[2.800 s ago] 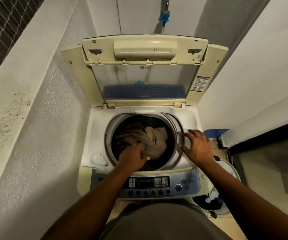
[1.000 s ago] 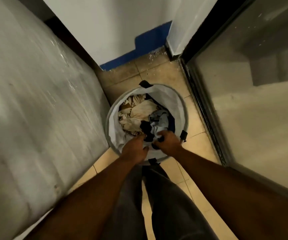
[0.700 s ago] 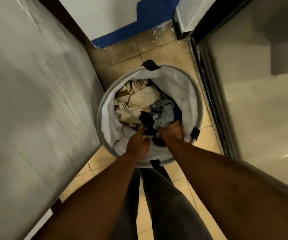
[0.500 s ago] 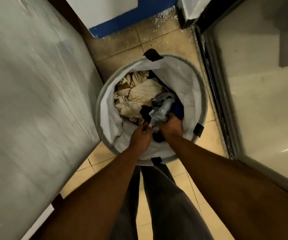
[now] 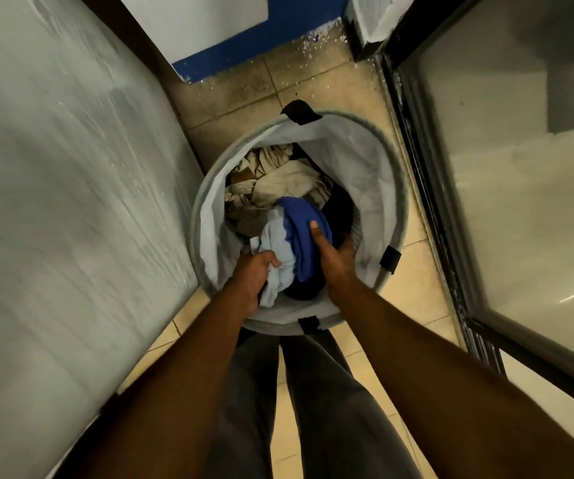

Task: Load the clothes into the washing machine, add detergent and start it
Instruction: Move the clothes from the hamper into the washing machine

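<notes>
A round grey laundry basket [image 5: 378,160] with a white lining stands on the tiled floor in front of my legs. Beige and striped clothes [image 5: 278,181] lie at its far side. My left hand [image 5: 254,274] is shut on a light blue garment [image 5: 275,247] near the basket's front. Beside it, my right hand [image 5: 333,254] grips a dark blue garment [image 5: 304,236], thumb on top of the bundle. Both garments are lifted a little above the pile. The washing machine's grey side panel [image 5: 71,202] fills the left; its top and drum are out of view.
A glass sliding door with a dark frame [image 5: 427,188] runs along the right. A white wall with a blue base strip [image 5: 230,50] closes the far end. The tan tiled floor [image 5: 416,288] between machine and door is narrow, with white flecks near the wall.
I turned from the machine's drum down to the basket. Both hands dug into the clothes, closed on the blue garments and raised them; the dark blue one now shows on top.
</notes>
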